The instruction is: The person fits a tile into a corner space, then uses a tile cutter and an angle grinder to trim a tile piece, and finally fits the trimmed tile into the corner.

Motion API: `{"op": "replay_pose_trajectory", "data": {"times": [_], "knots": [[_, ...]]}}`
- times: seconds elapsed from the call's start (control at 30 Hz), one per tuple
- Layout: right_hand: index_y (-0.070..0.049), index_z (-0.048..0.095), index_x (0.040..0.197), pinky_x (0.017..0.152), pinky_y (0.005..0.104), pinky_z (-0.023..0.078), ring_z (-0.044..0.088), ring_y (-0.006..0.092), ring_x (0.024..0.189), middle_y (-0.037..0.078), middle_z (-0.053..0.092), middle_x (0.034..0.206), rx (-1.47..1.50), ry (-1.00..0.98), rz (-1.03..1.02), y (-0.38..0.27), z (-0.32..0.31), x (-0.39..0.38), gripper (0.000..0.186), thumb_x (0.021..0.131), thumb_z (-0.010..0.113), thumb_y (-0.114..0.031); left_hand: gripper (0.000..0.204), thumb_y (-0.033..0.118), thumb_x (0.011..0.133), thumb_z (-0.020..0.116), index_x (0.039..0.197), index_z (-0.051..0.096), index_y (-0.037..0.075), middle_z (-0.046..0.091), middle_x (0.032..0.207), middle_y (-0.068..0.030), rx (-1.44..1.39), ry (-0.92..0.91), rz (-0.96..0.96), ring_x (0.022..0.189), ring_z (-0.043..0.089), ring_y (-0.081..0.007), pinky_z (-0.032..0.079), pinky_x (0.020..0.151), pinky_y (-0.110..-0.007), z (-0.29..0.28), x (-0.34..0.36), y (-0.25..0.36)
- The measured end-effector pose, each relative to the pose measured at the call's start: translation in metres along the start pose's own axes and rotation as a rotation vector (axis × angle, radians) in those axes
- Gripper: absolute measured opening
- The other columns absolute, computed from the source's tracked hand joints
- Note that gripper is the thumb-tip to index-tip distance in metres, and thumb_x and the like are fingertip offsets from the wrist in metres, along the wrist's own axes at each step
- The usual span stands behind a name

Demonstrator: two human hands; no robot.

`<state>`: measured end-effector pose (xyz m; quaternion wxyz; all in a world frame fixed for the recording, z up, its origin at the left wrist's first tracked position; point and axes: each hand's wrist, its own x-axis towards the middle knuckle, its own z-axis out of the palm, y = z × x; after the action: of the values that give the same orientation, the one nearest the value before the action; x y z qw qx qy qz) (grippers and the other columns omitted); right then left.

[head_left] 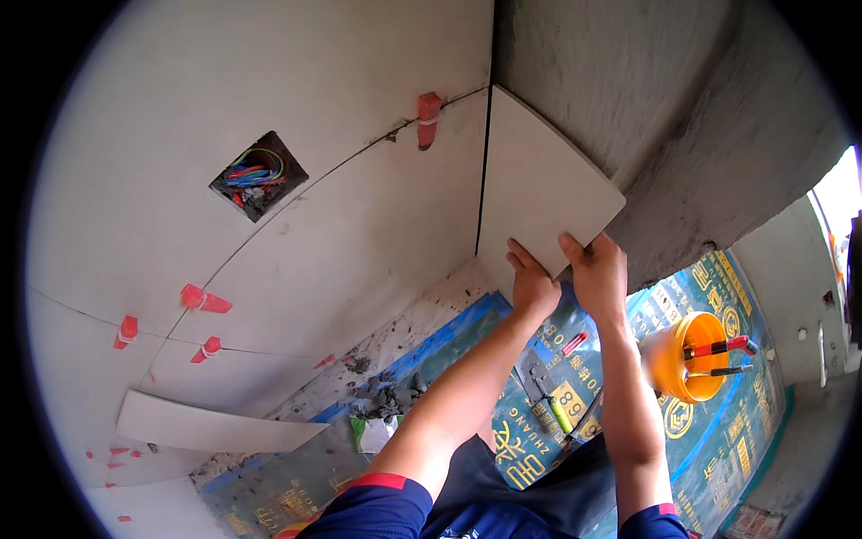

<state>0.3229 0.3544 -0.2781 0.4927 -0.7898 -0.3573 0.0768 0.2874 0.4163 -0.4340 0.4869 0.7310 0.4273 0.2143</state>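
A pale, off-white wall tile stands in the corner, against the grey mortar-coated wall. My right hand grips its lower right edge, thumb on the face and the other fingers behind. At the lower edge, my left hand also holds the tile, with fingertips laid on its face. A dark gap runs between this tile and the tiled wall on the left. Red levelling wedges sit along that wall's joints, one wedge near the corner.
Coloured wires show in a square wall box. A yellow bucket with red-and-black-handled tools stands on the printed floor covering at right. A cut tile strip leans at lower left, near mortar rubble. A green-handled tool lies between my arms.
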Motion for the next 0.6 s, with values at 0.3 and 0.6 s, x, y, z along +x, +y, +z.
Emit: {"op": "replay_pose_trajectory", "data": {"times": [0.3,0.6], "knots": [[0.005,0.065,0.103,0.072,0.0321,0.051,0.069,0.0199,0.079,0.019,0.071,0.085,0.001,-0.015,-0.009,-0.003,-0.001,0.0,0.03,0.088,0.069,-0.022,0.113,0.016,0.081,0.065,0.139,-0.028,-0.01,0.009,0.144,-0.0484,0.108,0.054,-0.003,0.098,0.061,-0.0492,0.055,0.083,-0.046,0.015,0.006,-0.009],[0.004,0.066,0.1,0.066,0.0299,0.05,0.066,0.0148,0.071,0.016,0.07,0.078,0.02,0.007,-0.009,0.002,0.0,0.001,0.026,0.088,0.069,-0.019,0.11,0.007,0.08,0.066,0.144,-0.022,-0.008,0.004,0.147,-0.045,-0.074,-0.071,-0.14,0.132,0.03,-0.0565,0.038,0.109,-0.045,-0.008,-0.004,0.021]]}}
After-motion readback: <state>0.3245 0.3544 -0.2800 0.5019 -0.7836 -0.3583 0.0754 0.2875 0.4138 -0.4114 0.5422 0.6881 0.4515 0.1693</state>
